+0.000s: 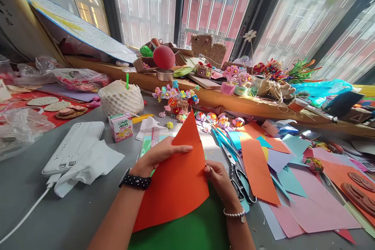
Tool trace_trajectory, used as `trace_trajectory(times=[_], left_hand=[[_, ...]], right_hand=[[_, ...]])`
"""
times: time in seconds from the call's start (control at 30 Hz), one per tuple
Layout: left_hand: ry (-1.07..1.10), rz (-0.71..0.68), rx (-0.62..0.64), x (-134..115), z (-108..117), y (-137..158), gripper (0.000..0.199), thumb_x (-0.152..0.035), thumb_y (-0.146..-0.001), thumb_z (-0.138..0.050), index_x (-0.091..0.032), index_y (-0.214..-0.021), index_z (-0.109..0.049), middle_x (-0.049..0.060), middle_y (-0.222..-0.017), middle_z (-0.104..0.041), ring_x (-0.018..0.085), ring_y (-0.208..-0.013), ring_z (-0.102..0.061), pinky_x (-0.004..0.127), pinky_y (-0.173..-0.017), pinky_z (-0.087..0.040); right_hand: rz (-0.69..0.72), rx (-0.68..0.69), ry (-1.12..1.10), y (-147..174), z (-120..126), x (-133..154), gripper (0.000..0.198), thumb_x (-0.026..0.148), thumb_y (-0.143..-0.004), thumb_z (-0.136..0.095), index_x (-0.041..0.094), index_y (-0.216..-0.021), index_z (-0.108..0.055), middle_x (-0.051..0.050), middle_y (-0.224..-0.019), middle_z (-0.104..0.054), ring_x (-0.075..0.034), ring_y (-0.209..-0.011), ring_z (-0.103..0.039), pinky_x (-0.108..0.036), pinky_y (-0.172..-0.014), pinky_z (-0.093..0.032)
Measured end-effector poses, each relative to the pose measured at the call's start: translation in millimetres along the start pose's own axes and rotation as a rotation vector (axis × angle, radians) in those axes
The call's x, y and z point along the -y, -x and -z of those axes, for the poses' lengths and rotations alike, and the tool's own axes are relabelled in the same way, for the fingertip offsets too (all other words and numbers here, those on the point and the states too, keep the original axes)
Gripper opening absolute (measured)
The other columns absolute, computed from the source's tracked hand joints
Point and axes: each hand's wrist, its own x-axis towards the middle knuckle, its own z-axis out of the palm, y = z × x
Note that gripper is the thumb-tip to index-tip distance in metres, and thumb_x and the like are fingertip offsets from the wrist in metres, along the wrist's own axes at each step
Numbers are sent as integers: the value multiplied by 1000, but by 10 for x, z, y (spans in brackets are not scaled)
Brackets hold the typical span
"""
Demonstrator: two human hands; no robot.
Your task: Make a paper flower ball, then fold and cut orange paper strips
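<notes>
A large orange sheet of paper [175, 187] is held up between my two hands, tilted, its pointed corner upward. My left hand [159, 151] grips its left side, thumb lying on the front face and the other fingers behind it. At the right edge, my right hand [218, 175] pinches the paper between thumb and fingertips. Below the orange sheet lies green paper [187, 228], partly covered. Just right of my right hand, black-handled scissors [234, 170] rest on the table. An orange paper strip [258, 168] lies beside them.
Left of me are a white power bank [74, 144] with a cable, a crumpled tissue [90, 166] and a small carton [120, 127]. A wrapped coconut [121, 97] with a green straw stands behind. Coloured paper scraps [316, 203] cover the right side. Craft flowers [175, 95] stand ahead.
</notes>
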Motion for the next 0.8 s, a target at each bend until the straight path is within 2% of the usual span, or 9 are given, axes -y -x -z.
trace_trajectory(times=[0.27,0.5,0.8], left_hand=[[-13,16,-19,-30,-26,-29,34,-39,-56,-69,-17,-80,-59,0,-74,-66,17,-66,-62,25,-58,-49],[-87,31,1,-80,-27,38,32,-40,-57,-68,-17,-77,-59,1,-75,-67,17,-66,-62,23,-55,-48],[-260,3,15,-125,23,95,38,-45,-57,-66,-16,-80,-61,4,-82,-68,20,-70,-63,25,-57,-48]], right_hand=[[-15,2,-95,6,3,-5,45,54,-74,-46,17,-50,-44,2,-53,-40,-10,-52,-36,-23,-50,-26],[-55,122,-139,19,15,57,52,66,-65,-47,15,-56,-50,2,-53,-39,-10,-50,-34,-22,-47,-25],[-35,182,-131,35,29,94,55,67,-65,-46,13,-63,-58,-1,-62,-43,-12,-60,-35,-22,-51,-26]])
